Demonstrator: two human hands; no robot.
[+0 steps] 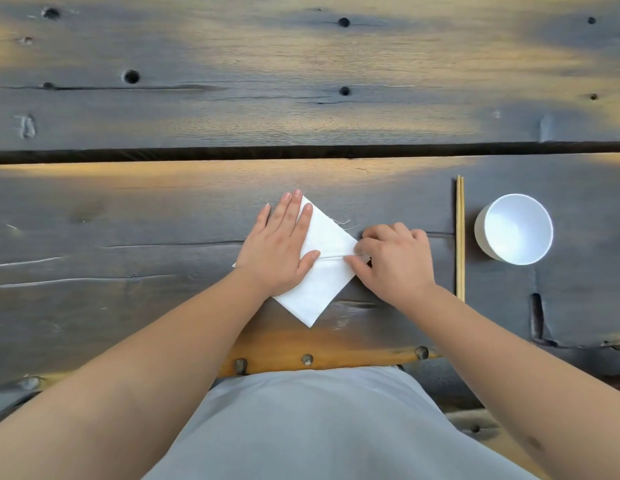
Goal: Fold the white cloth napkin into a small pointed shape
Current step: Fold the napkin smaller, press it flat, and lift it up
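Observation:
The white cloth napkin (324, 271) lies folded as a diamond on the dark wooden table (128, 220), one point toward me and one away. A horizontal fold edge runs across its middle. My left hand (281, 247) lies flat on the napkin's left half, fingers straight and pressing it down, thumb tip at the fold line. My right hand (391, 258) is at the napkin's right corner, fingers curled, pinching the cloth there. Loose threads stick out from the upper right edge.
A pair of wooden chopsticks (459, 237) lies straight, pointing away from me, to the right of my right hand. Beyond them stands a white bowl (514, 230). A wide gap (301, 154) between planks crosses the table farther away. The table's near edge (319, 358) is close to my body.

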